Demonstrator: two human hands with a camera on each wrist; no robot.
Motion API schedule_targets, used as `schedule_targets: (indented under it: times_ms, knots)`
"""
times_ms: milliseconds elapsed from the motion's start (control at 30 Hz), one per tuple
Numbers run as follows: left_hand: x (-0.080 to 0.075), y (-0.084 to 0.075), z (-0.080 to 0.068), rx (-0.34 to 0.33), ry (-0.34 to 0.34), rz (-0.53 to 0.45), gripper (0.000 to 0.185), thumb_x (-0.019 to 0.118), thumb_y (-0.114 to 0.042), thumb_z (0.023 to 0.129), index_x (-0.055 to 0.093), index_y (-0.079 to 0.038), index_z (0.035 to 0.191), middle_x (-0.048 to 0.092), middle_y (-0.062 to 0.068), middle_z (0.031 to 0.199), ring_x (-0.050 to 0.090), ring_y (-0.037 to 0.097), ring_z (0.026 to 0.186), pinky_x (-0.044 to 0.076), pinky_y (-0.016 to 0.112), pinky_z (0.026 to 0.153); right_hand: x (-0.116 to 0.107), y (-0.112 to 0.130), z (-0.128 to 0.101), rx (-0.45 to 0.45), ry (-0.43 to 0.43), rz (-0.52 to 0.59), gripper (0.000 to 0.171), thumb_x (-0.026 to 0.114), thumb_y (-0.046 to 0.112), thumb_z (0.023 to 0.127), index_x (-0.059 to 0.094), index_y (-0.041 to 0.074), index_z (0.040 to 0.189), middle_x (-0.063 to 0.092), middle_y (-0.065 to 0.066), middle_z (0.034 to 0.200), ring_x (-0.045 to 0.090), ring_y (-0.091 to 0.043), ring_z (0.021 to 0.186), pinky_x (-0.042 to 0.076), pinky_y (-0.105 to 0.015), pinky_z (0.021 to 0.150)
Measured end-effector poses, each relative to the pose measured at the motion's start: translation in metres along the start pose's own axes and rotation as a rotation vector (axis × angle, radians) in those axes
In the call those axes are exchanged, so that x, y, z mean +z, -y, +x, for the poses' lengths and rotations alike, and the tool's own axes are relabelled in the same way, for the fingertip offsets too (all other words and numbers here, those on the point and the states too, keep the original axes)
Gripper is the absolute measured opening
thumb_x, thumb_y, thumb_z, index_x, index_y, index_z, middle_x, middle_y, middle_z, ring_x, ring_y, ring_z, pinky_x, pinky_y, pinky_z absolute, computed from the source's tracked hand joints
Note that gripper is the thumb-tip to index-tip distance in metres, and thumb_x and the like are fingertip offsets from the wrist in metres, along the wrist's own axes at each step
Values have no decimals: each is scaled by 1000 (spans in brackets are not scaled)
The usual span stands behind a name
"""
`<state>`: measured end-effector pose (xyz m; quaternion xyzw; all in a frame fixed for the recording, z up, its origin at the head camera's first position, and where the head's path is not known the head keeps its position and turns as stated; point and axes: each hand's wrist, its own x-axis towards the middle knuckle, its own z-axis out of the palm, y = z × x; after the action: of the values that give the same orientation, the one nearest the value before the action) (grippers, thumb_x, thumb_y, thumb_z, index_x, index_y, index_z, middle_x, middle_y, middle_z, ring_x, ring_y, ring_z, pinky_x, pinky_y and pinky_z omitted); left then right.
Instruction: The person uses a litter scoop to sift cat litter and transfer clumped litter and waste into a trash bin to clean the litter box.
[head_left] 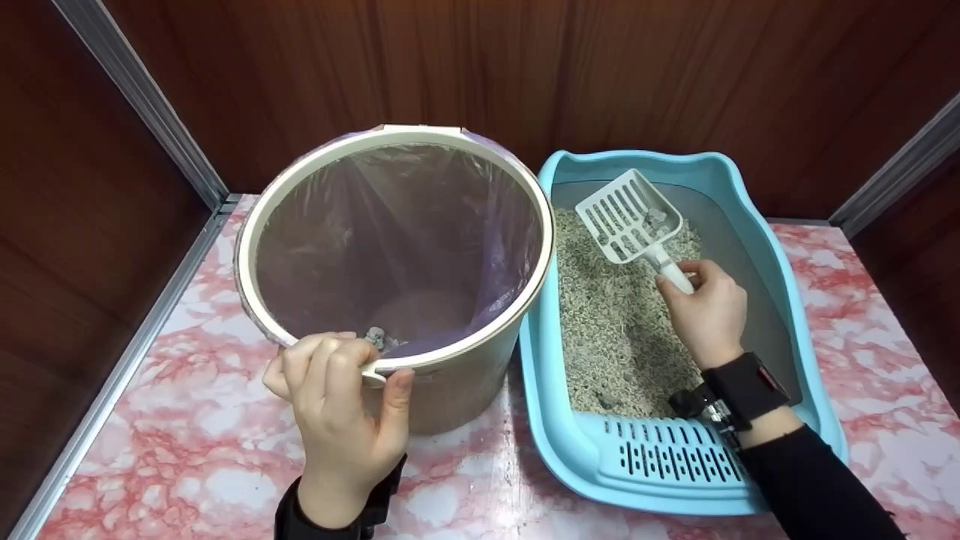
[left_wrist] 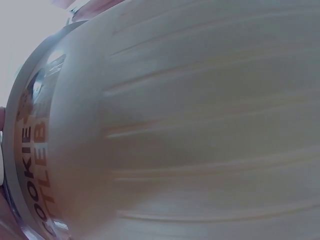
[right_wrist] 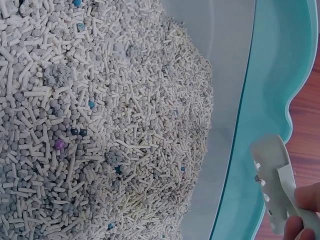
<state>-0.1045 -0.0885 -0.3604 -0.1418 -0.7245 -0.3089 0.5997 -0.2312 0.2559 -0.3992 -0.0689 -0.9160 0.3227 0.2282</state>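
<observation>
My left hand [head_left: 334, 397] grips the near rim of a pale, round trash bin [head_left: 457, 382], fingers over the edge and thumb on the outside. A thin purple bag [head_left: 390, 225] lines the bin, and a grey clump [head_left: 376, 337] shows inside by the near wall. In my right hand [head_left: 709, 311] is the handle of a white slotted litter scoop [head_left: 634, 232], held above a blue litter box [head_left: 784, 277]. A small grey clump [head_left: 655, 219] sits on the scoop. Pale litter [right_wrist: 130, 100] with a few grey lumps [right_wrist: 59, 76] covers much of the box floor.
Bin and box stand side by side on a red-and-white marbled surface [head_left: 232, 487]. Behind them rises a wood-grain panel [head_left: 480, 67], with metal-edged panels left and right. A slotted step [head_left: 667, 450] forms the box's near end. Printed lettering [left_wrist: 32, 175] runs below the bin's rim.
</observation>
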Motion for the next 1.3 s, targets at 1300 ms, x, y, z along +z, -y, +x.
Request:
schedule_targets:
  times_ms: [1300]
  knots:
    - [14,6,0,4,21,-12,49,50,-48,101,56,-2,83,52,7,70,44,29,82,17,47,84,-53,151,-3,-939,-247,129,17,75,11,85,73,3,99,73,-11,77,60,-20,60,46,-34,58]
